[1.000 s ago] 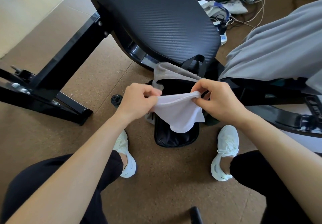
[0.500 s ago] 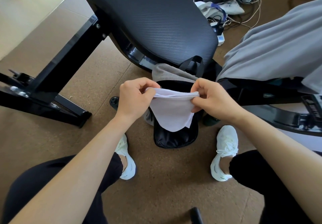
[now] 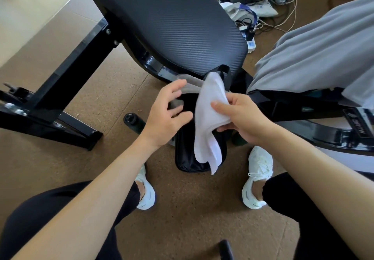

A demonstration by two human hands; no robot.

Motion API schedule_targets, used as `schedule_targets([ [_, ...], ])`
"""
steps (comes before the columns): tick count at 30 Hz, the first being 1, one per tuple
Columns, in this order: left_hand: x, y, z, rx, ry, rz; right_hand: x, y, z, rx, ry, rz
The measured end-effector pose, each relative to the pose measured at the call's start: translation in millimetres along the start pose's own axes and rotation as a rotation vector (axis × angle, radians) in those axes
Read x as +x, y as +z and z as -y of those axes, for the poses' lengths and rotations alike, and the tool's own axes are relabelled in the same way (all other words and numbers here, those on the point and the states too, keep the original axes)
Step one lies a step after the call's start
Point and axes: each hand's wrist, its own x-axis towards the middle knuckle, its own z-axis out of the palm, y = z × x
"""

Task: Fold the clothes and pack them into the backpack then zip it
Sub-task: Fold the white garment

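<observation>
Floor (image 3: 192, 225) (head view): brown cork.
Backpack (image 3: 185, 158): black, mouth open, between white shoes (image 3: 258, 176).
White cloth (image 3: 209, 116): dangling over backpack, pinched by right hand (image 3: 244, 118).
Left hand (image 3: 167, 112): fingers spread, empty, beside cloth.
Obstruction: padded bench (image 3: 172, 27) overhangs backpack top.
Nearby: grey garment (image 3: 313, 53) right; dark bottle (image 3: 132, 121) left; cables (image 3: 283, 15) behind.

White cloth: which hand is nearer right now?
Right. The right hand grips the white cloth at its middle, above the backpack. The left hand is open just to the cloth's left, holding nothing; whether its thumb touches cannot be told.
</observation>
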Motion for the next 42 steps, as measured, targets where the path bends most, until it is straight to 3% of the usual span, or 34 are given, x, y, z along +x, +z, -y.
schedule_targets([
  [5, -9, 22, 12, 0.06, -0.089, 0.241, -5, 1, 13, 0.392, 0.091, 0.038],
  [12, -7, 40, 34, 0.189, -0.052, -0.032, -16, 1, 27, 0.619, 0.121, 0.11],
  [18, -7, 35, 50, 0.255, -0.192, -0.05, -23, -9, 47, 0.878, 0.066, 0.093],
  [22, -8, 33, 61, 0.263, -0.307, -0.034, -13, -22, 48, 1.014, 0.017, 0.004],
  [26, -11, 28, 58, 0.104, -0.415, -0.078, -2, -34, 40, 1.076, 0.058, -0.194],
  [29, -9, 20, 54, -0.083, -0.523, -0.161, 4, -44, 32, 1.0, 0.148, -0.367],
  [32, -7, 9, 54, -0.335, -0.562, -0.267, 8, -51, 24, 0.737, 0.294, -0.559],
  [35, -5, 0, 50, -0.548, -0.542, -0.233, 10, -51, 16, 0.628, 0.302, -0.691],
  [39, -2, -4, 36, -0.79, -0.547, -0.19, 13, -52, 17, 0.537, 0.233, -0.721],
  [42, -1, -8, 24, -0.894, -0.581, -0.209, 18, -57, 16, 0.498, 0.177, -0.651],
])
